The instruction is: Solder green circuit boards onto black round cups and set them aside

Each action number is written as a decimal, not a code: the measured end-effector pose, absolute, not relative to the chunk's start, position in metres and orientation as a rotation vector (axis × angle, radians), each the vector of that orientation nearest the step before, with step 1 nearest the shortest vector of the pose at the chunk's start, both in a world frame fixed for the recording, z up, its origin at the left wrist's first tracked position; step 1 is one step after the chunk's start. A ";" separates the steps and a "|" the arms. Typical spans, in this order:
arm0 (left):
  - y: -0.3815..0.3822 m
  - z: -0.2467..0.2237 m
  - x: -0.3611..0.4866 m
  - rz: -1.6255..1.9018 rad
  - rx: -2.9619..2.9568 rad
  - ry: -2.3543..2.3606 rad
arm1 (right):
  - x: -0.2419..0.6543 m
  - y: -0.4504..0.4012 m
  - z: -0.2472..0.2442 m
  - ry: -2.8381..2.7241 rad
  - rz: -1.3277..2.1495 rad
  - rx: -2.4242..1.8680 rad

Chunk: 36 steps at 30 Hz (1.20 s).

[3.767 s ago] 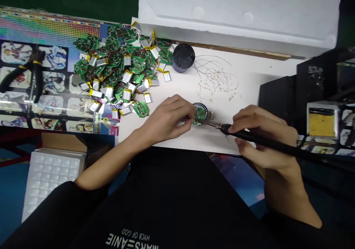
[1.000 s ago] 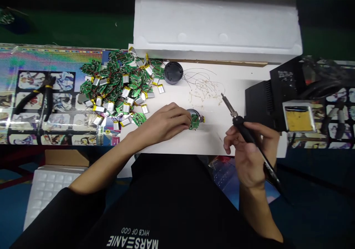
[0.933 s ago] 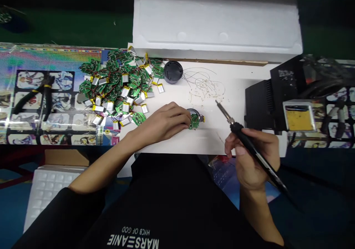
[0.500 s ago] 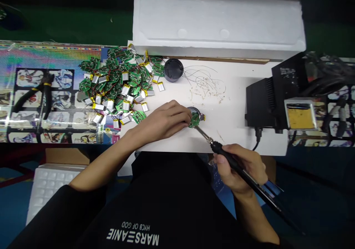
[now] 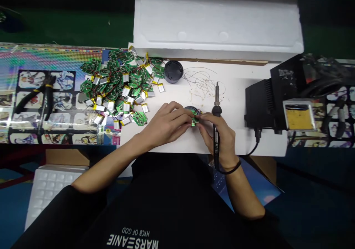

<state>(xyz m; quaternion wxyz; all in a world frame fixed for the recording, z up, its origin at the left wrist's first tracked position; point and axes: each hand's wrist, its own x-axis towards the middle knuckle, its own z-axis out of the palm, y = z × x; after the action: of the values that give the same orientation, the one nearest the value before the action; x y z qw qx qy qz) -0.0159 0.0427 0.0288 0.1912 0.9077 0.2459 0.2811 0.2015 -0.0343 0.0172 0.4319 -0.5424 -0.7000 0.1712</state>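
Two bare hands, the left hand (image 5: 166, 125) and the right hand (image 5: 223, 136), one slim black soldering iron (image 5: 216, 130), two round black plastic casings (image 5: 189, 109) (image 5: 173, 72), one pair of black-and-yellow pliers (image 5: 47, 94), one white foam slab (image 5: 216, 23).

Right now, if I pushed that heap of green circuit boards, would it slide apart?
The heap of green circuit boards probably drags as a clump, since thin wires seem tangled through it. The flat silver batteries look light and may slip off the edges. The boards look stiff, but those wires could snag.
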 end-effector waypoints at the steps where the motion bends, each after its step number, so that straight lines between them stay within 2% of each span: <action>1: 0.043 0.031 -0.015 0.776 2.541 0.709 | 0.203 -0.033 0.019 -1.765 0.436 -1.339; 5: 0.041 0.037 -0.012 0.696 2.526 0.774 | 0.206 -0.039 0.032 -1.671 0.530 -1.340; 12: 0.042 0.047 -0.011 0.534 2.639 0.769 | 0.217 -0.065 0.048 -1.021 0.758 -1.233; 20: 0.040 0.052 -0.006 0.500 2.681 0.822 | 0.228 -0.107 0.040 -1.293 0.558 -1.509; 36: 0.039 0.063 -0.001 0.408 2.737 0.883 | 0.232 -0.106 0.024 -1.413 0.560 -1.518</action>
<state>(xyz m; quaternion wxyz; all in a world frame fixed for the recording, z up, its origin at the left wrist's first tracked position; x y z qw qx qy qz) -0.0007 0.0392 0.0627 0.1180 0.9357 0.3018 0.1394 0.2316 -0.1061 0.0237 0.4764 -0.6212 -0.5784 0.2294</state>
